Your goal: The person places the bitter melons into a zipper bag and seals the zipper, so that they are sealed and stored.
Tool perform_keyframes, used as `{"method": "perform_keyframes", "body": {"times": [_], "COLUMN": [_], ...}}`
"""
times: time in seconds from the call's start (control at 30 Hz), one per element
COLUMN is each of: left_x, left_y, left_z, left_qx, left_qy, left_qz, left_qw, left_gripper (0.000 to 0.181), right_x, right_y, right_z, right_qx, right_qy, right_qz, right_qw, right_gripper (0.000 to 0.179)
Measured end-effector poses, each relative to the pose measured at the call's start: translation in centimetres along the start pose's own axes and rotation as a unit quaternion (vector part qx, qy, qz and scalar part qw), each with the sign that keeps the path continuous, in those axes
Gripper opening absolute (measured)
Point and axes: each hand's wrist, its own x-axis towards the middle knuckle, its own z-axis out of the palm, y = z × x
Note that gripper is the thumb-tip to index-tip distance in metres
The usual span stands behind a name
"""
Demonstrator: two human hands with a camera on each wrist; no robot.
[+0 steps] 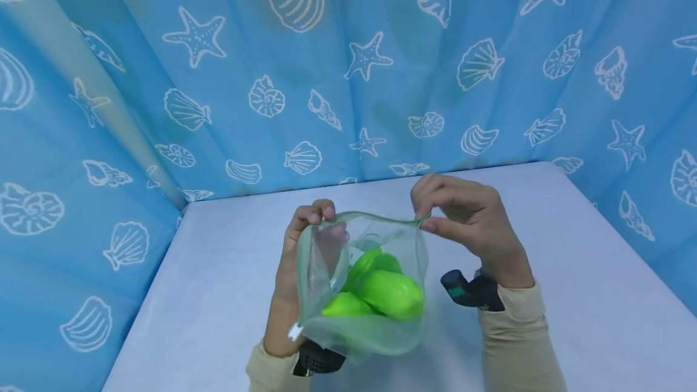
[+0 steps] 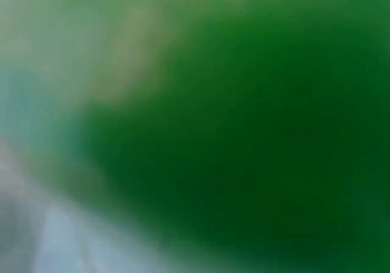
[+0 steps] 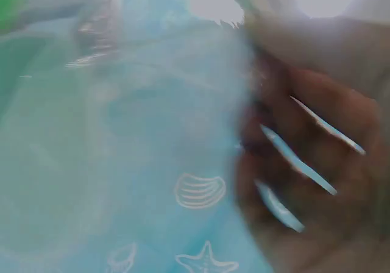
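A see-through pouch (image 1: 376, 337) with green edging hangs between both hands, its mouth spread open toward the head camera. Several smooth, bright green, oblong fruit-like pieces (image 1: 392, 295) lie inside it. My left hand (image 1: 313, 228) grips the left side of the rim, fingertips curled over the edge and partly seen through the film. At the rim's right corner, my right hand (image 1: 468, 210) pinches the green edge between thumb and fingers. A white zipper slider (image 1: 295, 331) sits at the pouch's lower left corner. Blurred green fills most of the left wrist view.
Beneath the hands spreads a white-covered table (image 1: 218, 271). Behind and beside it hangs a blue curtain (image 1: 337, 77) printed with white shells and starfish. A dark wrist camera (image 1: 474, 291) is strapped to the right wrist, another (image 1: 321, 357) to the left.
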Motion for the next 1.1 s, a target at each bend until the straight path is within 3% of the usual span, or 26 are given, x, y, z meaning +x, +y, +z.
{"method": "perform_keyframes", "body": {"times": [0.07, 0.13, 0.23, 0.37, 0.5, 0.57, 0.63, 0.7, 0.83, 0.93, 1.1], "left_x": [0.2, 0.4, 1.0, 0.7, -0.1, -0.6, -1.0, -1.1, -1.0, -0.6, -0.3], "left_y": [0.7, 1.6, 2.6, 2.8, 2.7, 2.7, 2.8, 2.8, 2.5, 2.5, 2.9], "left_z": [0.1, 0.5, 1.3, 0.2, -1.4, -1.9, -2.1, -1.9, -1.3, -0.8, 0.1], "left_qx": [0.077, 0.147, 0.151, 0.138, 0.179, 0.212, 0.262, 0.323, 0.403, 0.412, 0.453], "left_qy": [0.021, 0.045, 0.043, -0.002, -0.04, -0.049, -0.038, -0.001, 0.119, 0.189, 0.223], "left_qz": [-0.011, -0.023, -0.031, -0.041, -0.034, -0.03, -0.035, -0.043, -0.049, -0.012, 0.079], "left_qw": [0.9967, 0.9878, 0.9871, 0.9896, 0.9824, 0.9755, 0.9637, 0.9454, 0.9061, 0.8916, 0.8595], "left_gripper": [0.019, 0.021, 0.028, 0.049, 0.069, 0.067, 0.058, 0.045, 0.02, 0.015, 0.013], "right_x": [0.4, 0.8, 1.3, 1.4, 1.0, 0.7, 0.4, 0.1, -0.3, -0.6, -0.9], "right_y": [-0.6, -1.1, -1.9, -2.7, -3.3, -3.3, -3.4, -3.4, -3.4, -3.3, -3.3], "right_z": [0.6, 1.1, 1.6, 1.9, 1.6, 1.3, 1.0, 0.8, 0.4, 0.1, -0.7], "right_qx": [-0.027, -0.058, -0.098, -0.137, -0.162, -0.157, -0.157, -0.155, -0.152, -0.159, -0.17], "right_qy": [0.091, 0.185, 0.282, 0.36, 0.42, 0.437, 0.448, 0.454, 0.46, 0.456, 0.448], "right_qz": [0.001, 0.007, 0.002, -0.006, -0.005, -0.009, -0.011, -0.01, -0.002, 0.0, 0.002], "right_qw": [0.9955, 0.981, 0.9544, 0.9229, 0.8931, 0.8857, 0.8803, 0.8775, 0.875, 0.8756, 0.8775], "right_gripper": [0.009, 0.009, 0.009, 0.012, 0.016, 0.018, 0.02, 0.019, 0.017, 0.018, 0.021]}}
